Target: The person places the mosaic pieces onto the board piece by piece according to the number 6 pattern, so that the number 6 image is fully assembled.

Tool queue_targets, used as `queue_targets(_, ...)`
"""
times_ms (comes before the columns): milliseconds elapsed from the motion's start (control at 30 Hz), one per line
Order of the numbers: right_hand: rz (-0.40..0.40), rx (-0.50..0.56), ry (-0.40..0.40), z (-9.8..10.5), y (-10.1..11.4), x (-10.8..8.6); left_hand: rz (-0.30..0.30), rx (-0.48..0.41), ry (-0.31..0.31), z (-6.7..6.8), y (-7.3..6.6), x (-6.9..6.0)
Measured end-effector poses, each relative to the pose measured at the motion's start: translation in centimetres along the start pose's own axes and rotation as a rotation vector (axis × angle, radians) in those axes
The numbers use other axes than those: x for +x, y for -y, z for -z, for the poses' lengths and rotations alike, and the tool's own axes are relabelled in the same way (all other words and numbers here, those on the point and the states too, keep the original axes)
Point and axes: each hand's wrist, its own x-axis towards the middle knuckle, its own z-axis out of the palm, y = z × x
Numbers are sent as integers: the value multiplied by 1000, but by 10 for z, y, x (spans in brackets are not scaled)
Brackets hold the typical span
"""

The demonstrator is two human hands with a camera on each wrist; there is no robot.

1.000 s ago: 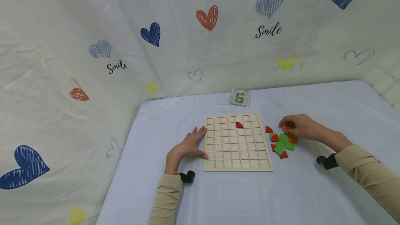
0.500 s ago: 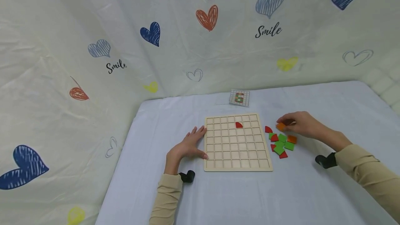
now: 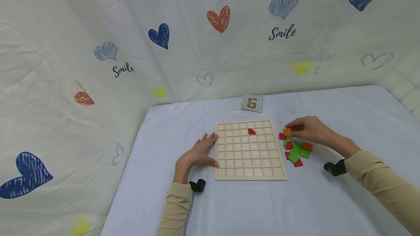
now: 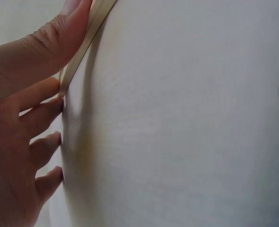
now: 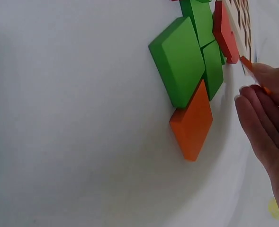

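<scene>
My left hand (image 3: 198, 154) lies spread at the left edge of the wooden grid board (image 3: 226, 176), thumb and fingertips touching its rim. In the left wrist view the thumb (image 4: 58, 40) rests along the board's edge (image 4: 85, 45). Between thumb and fingers, my right hand (image 3: 311, 129) pinches an orange square tile (image 3: 287, 131), just right of the board and above the loose tiles. One red quarter-circle tile (image 3: 251, 131) sits in a cell near the board's top. Below the right hand lie several green square tiles (image 3: 293, 158), red quarter-circle tiles (image 3: 298, 163) and another orange tile (image 3: 307, 146).
A small card (image 3: 252, 103) printed with a coloured grid pattern lies behind the board. White cloth (image 3: 249, 207) covers the table, and a curtain with printed hearts (image 3: 218, 19) hangs at the back and left.
The right hand has lifted the orange square tile off the pile and carried it left toward the board. My left hand stays where it was.
</scene>
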Motion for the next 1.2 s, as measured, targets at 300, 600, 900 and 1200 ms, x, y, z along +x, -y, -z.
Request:
queue_targets(300, 28, 6, -25, -10, 14, 10, -7, 6, -1, 1, -2, -1)
queue_targets(600, 68, 37, 4, -19, 32, 29, -9, 11, 4, 1, 1, 0)
queue_targets(900, 104, 96, 32, -30, 45, 46, -6, 18, 4, 0, 1, 2)
queue_targets(1200, 154, 76, 47, -43, 56, 63, -2, 18, 6, 2, -2, 0)
